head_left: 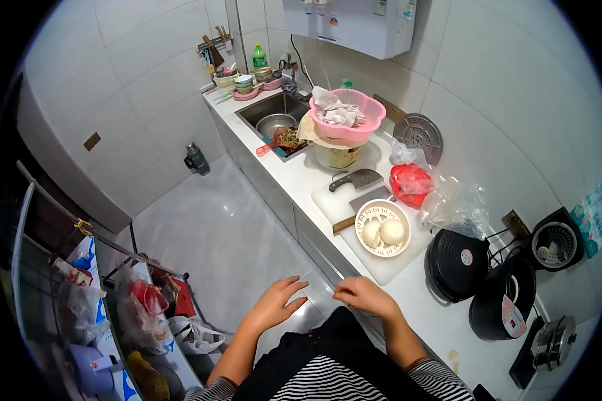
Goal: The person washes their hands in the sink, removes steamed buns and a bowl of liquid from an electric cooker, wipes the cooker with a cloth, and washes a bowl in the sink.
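Rightward, beyond the fingers, the basket (pixel 377 208) lies nearer the curled right hand (pixel 368 297), grip unclear, than the splayed left hand (pixel 273 306).

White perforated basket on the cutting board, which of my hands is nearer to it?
Right. Your right hand is by the near edge of the counter, short of the white perforated basket; your left hand is farther off to the left, over the floor.
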Tool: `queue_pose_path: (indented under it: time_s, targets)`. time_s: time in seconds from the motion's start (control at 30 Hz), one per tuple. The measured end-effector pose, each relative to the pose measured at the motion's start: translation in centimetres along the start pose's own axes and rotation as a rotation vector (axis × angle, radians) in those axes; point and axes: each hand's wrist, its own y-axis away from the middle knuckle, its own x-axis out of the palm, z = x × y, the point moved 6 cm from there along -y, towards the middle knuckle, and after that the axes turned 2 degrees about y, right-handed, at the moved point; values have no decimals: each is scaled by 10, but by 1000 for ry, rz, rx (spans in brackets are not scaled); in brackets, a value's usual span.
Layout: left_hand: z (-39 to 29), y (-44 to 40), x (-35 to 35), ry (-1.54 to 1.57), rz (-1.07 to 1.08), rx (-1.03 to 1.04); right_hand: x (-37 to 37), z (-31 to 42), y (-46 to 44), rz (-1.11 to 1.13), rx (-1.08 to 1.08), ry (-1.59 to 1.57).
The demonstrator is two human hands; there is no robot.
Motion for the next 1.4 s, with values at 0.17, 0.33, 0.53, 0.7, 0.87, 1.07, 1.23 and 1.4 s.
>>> queue_pose_path:
  time_s: [0.17, 0.33, 0.53, 0.7, 0.87, 1.07, 1.23, 1.4]
  targets:
    - [46, -11, -26, 29, -56, -80, -93, 10, -63, -342, -93, -160]
    - [93, -40, -67, -29, -109, -118, -168, 0, -143, -479, -101, -216]
    - [139, -94, -134, -90, -128, -175, -233, 5, -232, -684, -174, -142]
    - [167, -141, -172, -127, -162, -192, -277, -7, -289, -822, -59, 136]
    - [190, -167, -182, -81, -119, -195, -297, -7, -326, -817, -40, 391]
    - [226, -217, -201, -47, -28, -97, -300, -32, -354, -690, 85, 472]
    - [258, -287, -225, 6, 41, 31, -301, -49, -366, -634, 249, 454]
    - [307, -373, -268, 84, 73, 163, -306, -52, -381, -669, 477, 471]
